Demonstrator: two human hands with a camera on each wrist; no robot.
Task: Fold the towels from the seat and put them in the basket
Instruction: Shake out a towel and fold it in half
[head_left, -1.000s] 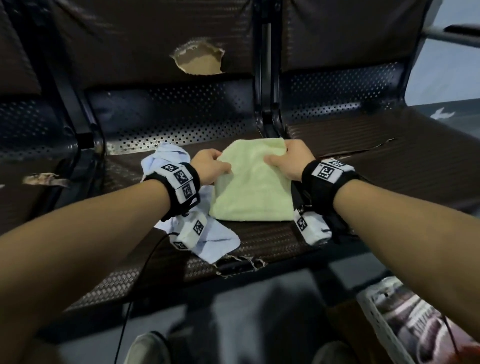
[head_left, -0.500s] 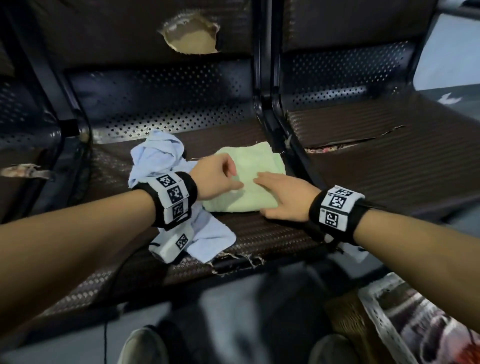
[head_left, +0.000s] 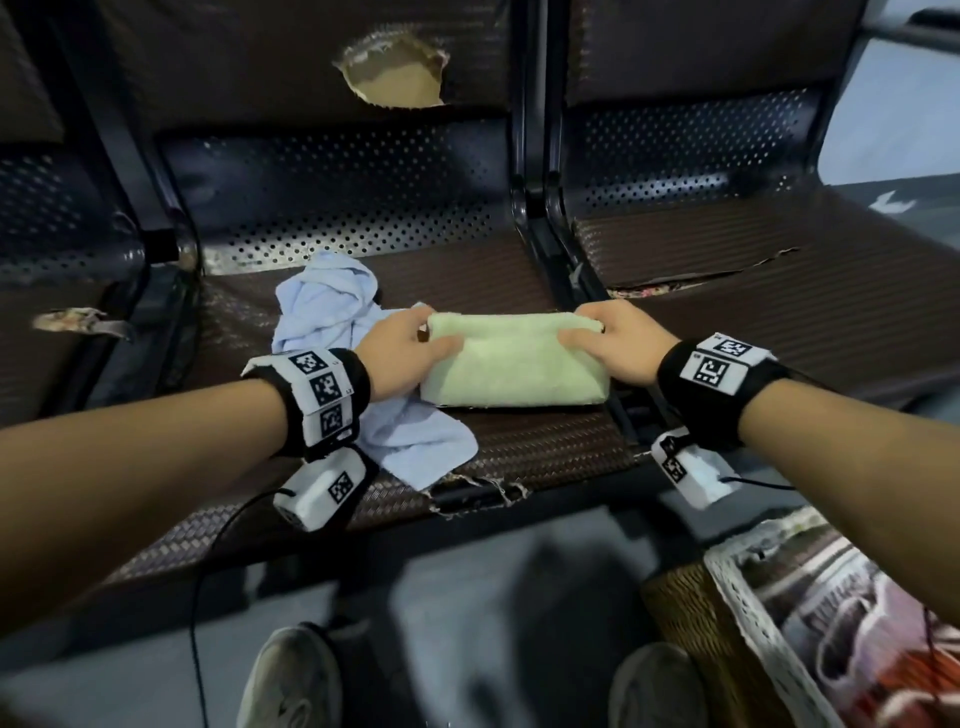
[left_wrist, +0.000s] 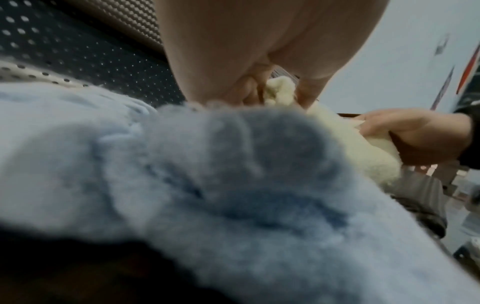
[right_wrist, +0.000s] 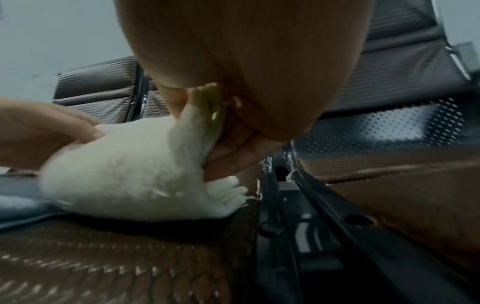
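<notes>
A pale green towel (head_left: 511, 366), folded into a thick oblong, lies on the brown seat (head_left: 519, 457). My left hand (head_left: 410, 351) pinches its left end, thumb on top and fingers behind; my right hand (head_left: 605, 345) pinches its right end the same way. The right wrist view shows the towel (right_wrist: 135, 170) bunched between my thumb and fingers, its lower edge on the seat. A crumpled light blue towel (head_left: 337, 322) lies to the left, partly under my left wrist, and fills the left wrist view (left_wrist: 207, 195). A white woven basket (head_left: 769, 623) with cloth inside stands on the floor at bottom right.
The seat's front edge is torn (head_left: 478, 491). A black frame bar (head_left: 566, 260) divides this seat from the brown seat on the right (head_left: 779, 291). The backrest has a hole (head_left: 395, 78). My shoes (head_left: 291, 675) are on the floor below.
Both hands have gone from pressing the green towel to gripping its two ends. The towel is now folded narrower and thicker, with its long side across the seat.
</notes>
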